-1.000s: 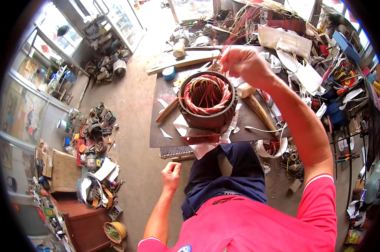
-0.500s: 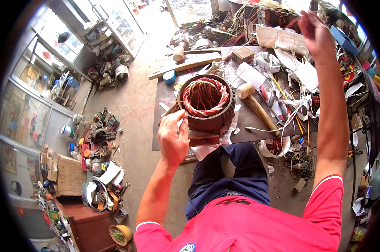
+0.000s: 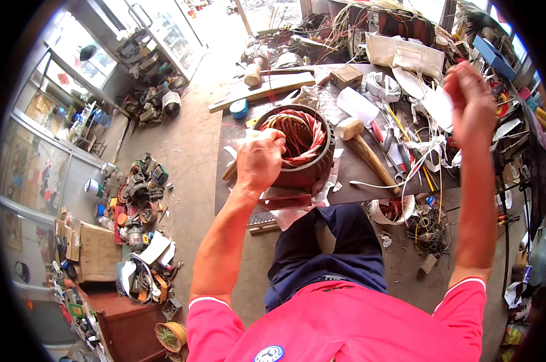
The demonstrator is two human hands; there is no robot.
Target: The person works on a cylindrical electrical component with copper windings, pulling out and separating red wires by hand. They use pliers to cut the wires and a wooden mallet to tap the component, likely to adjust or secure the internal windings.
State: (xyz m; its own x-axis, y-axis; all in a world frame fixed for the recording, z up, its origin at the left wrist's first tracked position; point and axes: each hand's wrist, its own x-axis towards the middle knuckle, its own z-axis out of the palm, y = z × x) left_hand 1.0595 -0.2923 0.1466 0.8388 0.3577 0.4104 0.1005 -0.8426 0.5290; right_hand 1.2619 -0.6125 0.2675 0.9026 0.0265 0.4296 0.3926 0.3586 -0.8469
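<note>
A round motor stator with a dark ribbed housing (image 3: 306, 178) stands at the near edge of the workbench. Inside its rim runs a ring of red, bound copper windings (image 3: 311, 136). My left hand (image 3: 261, 158) is over the stator's near left rim, fingertips pinched together at the windings; what they hold is hidden. My right hand (image 3: 472, 105) is raised well off to the right, away from the stator. Its fingers look curled together, slightly blurred, and anything in them is too small to make out. A wooden mallet (image 3: 364, 148) lies right of the stator.
The dark bench top (image 3: 339, 194) carries a blue-lidded tub (image 3: 238, 108), a wooden block (image 3: 346, 76), a second mallet (image 3: 253, 73), a wooden slat, and tools with white cord on the right. Below the bench edge stands a white bucket (image 3: 379, 212) with red wire. Motor parts (image 3: 141, 187) litter the left floor.
My left hand has moved from the stator's left side up over its rim to the windings. My right hand has come down from its higher position at the far right.
</note>
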